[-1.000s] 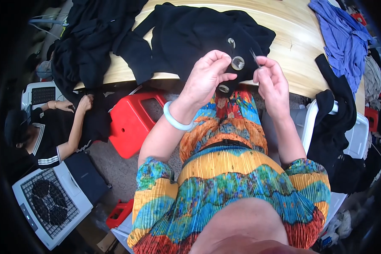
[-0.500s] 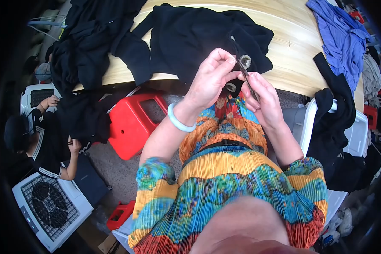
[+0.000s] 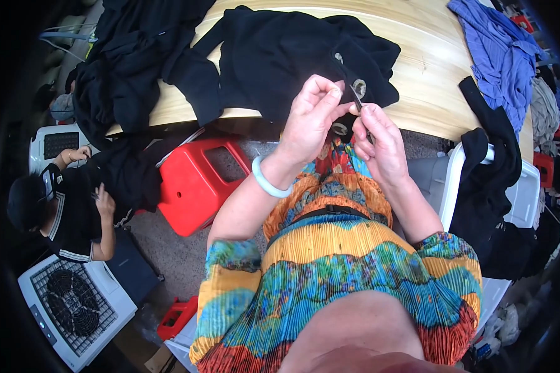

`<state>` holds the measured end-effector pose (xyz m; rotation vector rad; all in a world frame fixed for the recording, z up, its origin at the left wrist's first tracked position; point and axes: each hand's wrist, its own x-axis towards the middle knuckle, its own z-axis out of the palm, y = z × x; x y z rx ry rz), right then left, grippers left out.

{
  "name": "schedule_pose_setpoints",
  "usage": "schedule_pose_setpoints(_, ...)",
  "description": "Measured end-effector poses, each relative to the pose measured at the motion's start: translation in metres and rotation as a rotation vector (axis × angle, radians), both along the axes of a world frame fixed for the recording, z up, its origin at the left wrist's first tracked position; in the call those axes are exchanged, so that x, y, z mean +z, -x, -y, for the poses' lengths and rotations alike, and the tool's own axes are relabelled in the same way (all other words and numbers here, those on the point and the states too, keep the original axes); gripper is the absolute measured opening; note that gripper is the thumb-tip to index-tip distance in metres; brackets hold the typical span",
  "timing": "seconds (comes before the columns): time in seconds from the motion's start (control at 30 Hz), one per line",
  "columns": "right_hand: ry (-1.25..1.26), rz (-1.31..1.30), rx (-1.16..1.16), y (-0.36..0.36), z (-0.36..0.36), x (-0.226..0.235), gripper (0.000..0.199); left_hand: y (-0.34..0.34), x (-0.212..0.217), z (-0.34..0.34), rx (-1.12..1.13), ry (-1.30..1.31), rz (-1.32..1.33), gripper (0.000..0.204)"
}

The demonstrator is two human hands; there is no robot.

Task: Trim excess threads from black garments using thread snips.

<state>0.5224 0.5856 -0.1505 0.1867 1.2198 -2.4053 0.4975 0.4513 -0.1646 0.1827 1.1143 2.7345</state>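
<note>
In front of me, just above the near table edge, my left hand (image 3: 313, 118) pinches with thumb and forefinger. Whatever lies between those fingertips is too small to make out. Close on its right, my right hand (image 3: 382, 138) is closed around a slim dark pointed metal tool (image 3: 358, 99), perhaps small snips; its tip points up and away from me. Behind both hands a black garment (image 3: 292, 53) lies spread on the table, its near edge hanging over. Round pale pieces (image 3: 359, 88), like large buttons, show along it beside the tool.
More black clothing (image 3: 130, 68) covers the table's (image 3: 442, 68) left end. Blue-violet cloth (image 3: 501, 59) lies at the right. A red stool (image 3: 190, 196) stands at left, near a co-worker (image 3: 68, 214) handling dark cloth. A white bin (image 3: 453, 186) draped with black garments stands right.
The dark tool has tilted more upright in my right hand, and both hands have shifted slightly. At left, the co-worker's lower hand has moved up a little.
</note>
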Motion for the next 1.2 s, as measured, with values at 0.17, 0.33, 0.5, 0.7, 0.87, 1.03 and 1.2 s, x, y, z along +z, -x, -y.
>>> schedule_pose_setpoints(0.17, -0.320, -0.384, -0.237, 0.004, -0.007, 0.002, 0.023, 0.005, 0.015, 0.016, -0.045, -0.128, 0.203, 0.003)
schedule_pose_setpoints(0.33, -0.309, -0.375, -0.115, 0.030, -0.001, 0.002, 0.044, 0.014, 0.033, 0.021, -0.123, -0.163, 0.164, 0.008)
schedule_pose_setpoints(0.5, -0.096, -0.228, -0.226, 0.049, -0.007, 0.009, 0.035, 0.023, 0.017, 0.043, 0.219, 0.068, 0.113, 0.008)
schedule_pose_setpoints(0.7, -0.055, -0.137, -0.179, 0.062, -0.003, 0.024, 0.017, 0.004, 0.006, 0.037, 0.177, 0.421, 0.006, 0.027)
schedule_pose_setpoints(0.87, -0.072, -0.185, -0.150, 0.072, -0.002, 0.016, 0.039, 0.004, 0.003, 0.031, 0.099, 0.488, -0.036, 0.030)
schedule_pose_setpoints(1.03, -0.305, -0.279, -0.228, 0.073, -0.011, 0.004, 0.055, 0.001, 0.007, 0.030, -0.068, -0.035, 0.230, 0.024)
schedule_pose_setpoints(1.2, -0.400, -0.357, -0.362, 0.055, -0.020, -0.003, 0.052, 0.000, 0.008, 0.029, -0.105, -0.122, 0.225, 0.028)
